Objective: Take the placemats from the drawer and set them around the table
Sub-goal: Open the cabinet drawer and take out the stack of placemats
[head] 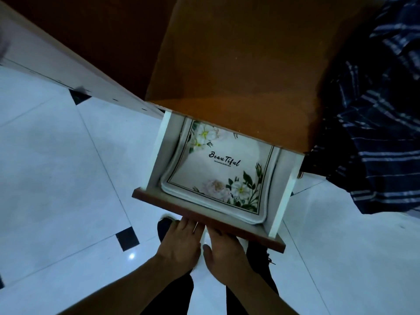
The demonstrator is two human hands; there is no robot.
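Note:
A drawer [211,220] with a brown front and white sides stands pulled out from under an orange-brown cabinet top [238,64]. Inside lies a stack of white placemats [218,169] printed with flowers and the word "Beautiful"; the far part is hidden under the cabinet top. My left hand [181,241] and my right hand [223,253] sit side by side at the drawer's front edge, fingers hooked under it and hidden from view.
White floor tiles with small black diamond insets [127,238] spread to the left and right. A dark striped cloth [375,133] hangs at the right beside the drawer. My dark shoes and trousers [166,226] are below the hands. A pale cabinet side [56,62] runs at upper left.

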